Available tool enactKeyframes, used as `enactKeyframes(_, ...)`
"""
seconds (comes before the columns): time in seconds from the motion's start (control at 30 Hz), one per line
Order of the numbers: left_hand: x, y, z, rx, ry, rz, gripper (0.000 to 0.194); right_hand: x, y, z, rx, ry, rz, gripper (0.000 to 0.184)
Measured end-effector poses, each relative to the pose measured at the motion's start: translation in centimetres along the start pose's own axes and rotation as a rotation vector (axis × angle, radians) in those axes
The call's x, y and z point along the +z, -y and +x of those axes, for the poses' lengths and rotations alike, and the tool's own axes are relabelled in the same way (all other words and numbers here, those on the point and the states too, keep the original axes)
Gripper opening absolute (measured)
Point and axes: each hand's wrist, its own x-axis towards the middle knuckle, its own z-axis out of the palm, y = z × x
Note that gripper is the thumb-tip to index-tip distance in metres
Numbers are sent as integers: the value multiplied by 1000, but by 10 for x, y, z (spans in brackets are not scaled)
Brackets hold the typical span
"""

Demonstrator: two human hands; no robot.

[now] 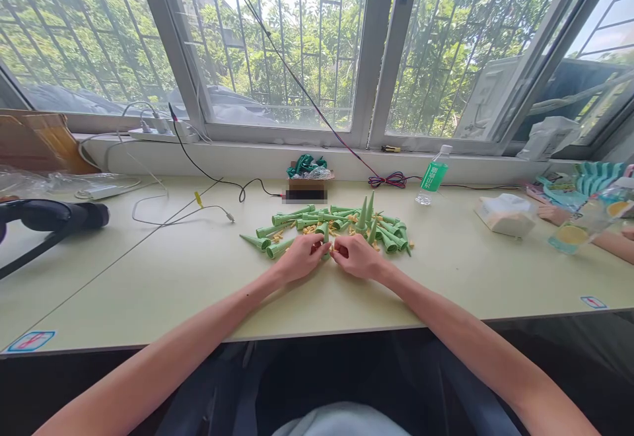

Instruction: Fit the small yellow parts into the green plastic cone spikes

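Note:
Near the table's front, my left hand (303,255) is closed around a small green plastic cone (325,232), which stands upright between its fingers. Close beside it, my right hand (354,255) has its fingertips pinched together near the cone; whatever is in that pinch is too small to make out. Behind both hands spreads a pile of green hollow cones (293,217), most lying on their sides. Small yellow pieces (311,228) are scattered among them. Two upright green cones (364,213) rise just behind my right hand.
A small box with green wrappers (308,168) stands behind the pile. To the right are a water bottle (432,176) and a tissue pack (506,215). Cables (183,206) and a black headset (54,218) lie left. Another person's hand (553,214) shows at far right.

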Motion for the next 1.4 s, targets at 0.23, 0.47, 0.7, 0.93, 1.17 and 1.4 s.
enactKeyframes(0.23,0,0,0,3,-2,6,37,-1,2,0,-8,-11,2,25)
enactKeyframes(0.47,0,0,0,2,-9,15,36,-1,2,0,-7,-15,-7,26)
enactKeyframes(0.7,1,1,-1,-4,-21,6,39,0,1,-1,-3,-10,-5,26)
enactKeyframes(0.93,1,3,-1,-25,10,22,36,0,1,-1,-25,-24,-13,27)
enactKeyframes(1.17,2,4,-1,-13,0,12,34,0,2,0,2,-8,-11,25)
enactKeyframes(1.4,2,5,0,-11,-1,-1,35,-1,1,0,24,-7,-15,24)
